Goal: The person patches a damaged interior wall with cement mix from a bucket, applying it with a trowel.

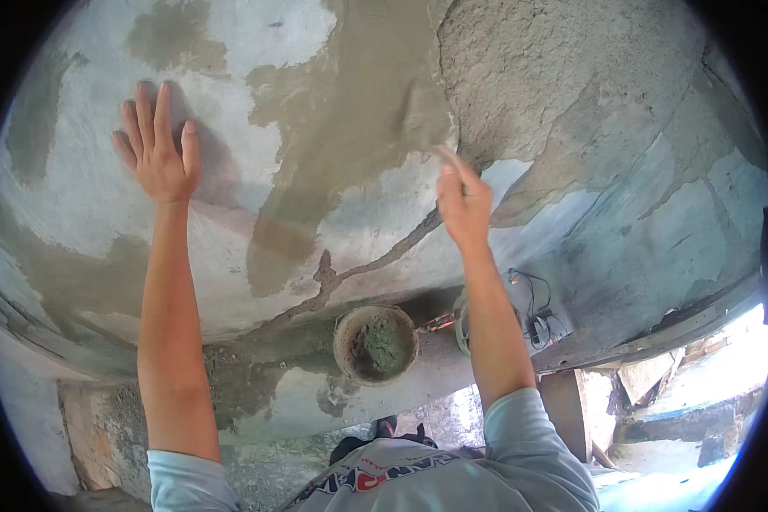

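Note:
My left hand (164, 162) lies spread against the pale wall (230, 183), with its fingers apart and nothing in them. Further right, my right hand (465, 200) is at the wall by the lower edge of a grey-brown mortar patch (341, 128). Its index finger is stretched toward that edge and slightly smeared by motion. The other fingers are curled in, and what they hold, if anything, is hidden. A dark crack (384, 260) runs down and left from beside my right wrist. Rough, exposed plaster (520, 77) lies above and right of this hand.
Below the crack, a round bucket (340, 352) with grey-green wet mortar (384, 343) stands on a ledge (299, 401). An orange-red item (439, 322) lies beside it. A pale box-like object with dark cables (542, 326) sits beyond my right forearm. Boards (566, 410) stand at lower right.

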The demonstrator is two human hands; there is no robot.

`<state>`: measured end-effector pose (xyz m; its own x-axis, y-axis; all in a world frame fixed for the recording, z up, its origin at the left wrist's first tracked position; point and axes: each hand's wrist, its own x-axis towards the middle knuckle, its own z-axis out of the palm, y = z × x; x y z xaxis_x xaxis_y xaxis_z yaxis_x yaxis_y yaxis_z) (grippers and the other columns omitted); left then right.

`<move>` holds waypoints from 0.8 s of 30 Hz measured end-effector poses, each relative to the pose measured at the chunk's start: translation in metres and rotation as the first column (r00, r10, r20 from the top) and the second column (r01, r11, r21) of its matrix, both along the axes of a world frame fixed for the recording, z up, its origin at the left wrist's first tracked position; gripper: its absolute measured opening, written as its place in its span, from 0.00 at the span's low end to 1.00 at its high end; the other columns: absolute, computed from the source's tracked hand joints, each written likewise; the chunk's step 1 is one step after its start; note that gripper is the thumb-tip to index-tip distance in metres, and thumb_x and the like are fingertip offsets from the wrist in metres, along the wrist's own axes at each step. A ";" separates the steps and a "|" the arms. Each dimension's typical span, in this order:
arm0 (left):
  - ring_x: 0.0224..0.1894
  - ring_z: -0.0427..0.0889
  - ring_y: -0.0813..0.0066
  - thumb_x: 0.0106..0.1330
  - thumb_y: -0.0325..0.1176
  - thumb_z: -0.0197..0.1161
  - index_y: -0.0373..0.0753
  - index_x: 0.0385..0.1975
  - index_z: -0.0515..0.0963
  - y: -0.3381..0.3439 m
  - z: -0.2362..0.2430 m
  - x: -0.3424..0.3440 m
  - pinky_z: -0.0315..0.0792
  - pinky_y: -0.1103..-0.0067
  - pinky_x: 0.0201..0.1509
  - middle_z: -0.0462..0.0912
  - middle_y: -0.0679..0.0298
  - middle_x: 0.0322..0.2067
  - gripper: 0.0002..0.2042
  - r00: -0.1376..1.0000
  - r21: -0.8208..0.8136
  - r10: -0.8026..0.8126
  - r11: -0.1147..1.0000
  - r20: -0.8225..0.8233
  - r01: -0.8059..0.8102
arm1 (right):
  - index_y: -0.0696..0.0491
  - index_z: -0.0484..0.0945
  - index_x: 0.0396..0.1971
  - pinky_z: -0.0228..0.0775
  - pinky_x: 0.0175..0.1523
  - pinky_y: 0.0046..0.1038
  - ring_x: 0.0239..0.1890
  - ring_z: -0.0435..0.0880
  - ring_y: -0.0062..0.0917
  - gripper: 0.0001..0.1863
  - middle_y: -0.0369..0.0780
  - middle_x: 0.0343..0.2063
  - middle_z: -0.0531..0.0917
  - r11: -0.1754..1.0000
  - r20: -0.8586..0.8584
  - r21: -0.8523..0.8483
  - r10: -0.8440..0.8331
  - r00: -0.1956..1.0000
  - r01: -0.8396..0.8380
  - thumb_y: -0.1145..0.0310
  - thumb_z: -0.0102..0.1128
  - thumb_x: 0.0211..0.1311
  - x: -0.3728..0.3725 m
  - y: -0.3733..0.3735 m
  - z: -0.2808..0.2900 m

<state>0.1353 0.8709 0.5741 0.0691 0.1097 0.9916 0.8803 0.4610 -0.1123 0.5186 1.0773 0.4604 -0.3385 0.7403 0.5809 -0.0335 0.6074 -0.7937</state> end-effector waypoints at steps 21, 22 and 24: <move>0.84 0.54 0.50 0.80 0.52 0.50 0.58 0.81 0.64 0.002 0.001 -0.002 0.38 0.47 0.84 0.59 0.65 0.83 0.30 0.999 -0.016 -0.002 1.000 -0.034 0.001 | 0.48 0.85 0.62 0.83 0.49 0.36 0.45 0.92 0.44 0.18 0.50 0.51 0.90 0.935 0.349 0.311 0.056 0.935 -0.172 0.64 0.61 0.77 -0.015 -0.032 -0.044; 0.84 0.54 0.50 0.80 0.52 0.50 0.58 0.81 0.64 0.000 -0.001 -0.004 0.38 0.47 0.84 0.59 0.65 0.83 0.30 0.999 -0.015 0.002 1.000 -0.037 -0.003 | 0.47 0.85 0.62 0.83 0.50 0.37 0.46 0.91 0.46 0.18 0.50 0.50 0.90 0.941 0.548 0.243 0.067 0.834 -0.235 0.64 0.62 0.76 -0.015 -0.036 -0.042; 0.84 0.55 0.51 0.80 0.52 0.49 0.58 0.81 0.64 -0.001 -0.005 -0.009 0.38 0.47 0.84 0.60 0.66 0.83 0.30 0.999 -0.011 0.006 1.000 -0.041 -0.006 | 0.48 0.85 0.62 0.83 0.51 0.36 0.47 0.92 0.45 0.18 0.50 0.51 0.90 0.948 0.424 0.261 0.057 0.904 -0.182 0.64 0.62 0.76 -0.008 -0.027 -0.032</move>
<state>0.1265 0.8699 0.5694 0.1088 0.1210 0.9867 0.8721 0.4647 -0.1532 0.5104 1.0505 0.4284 -0.6658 0.5005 0.5533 0.1663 0.8225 -0.5439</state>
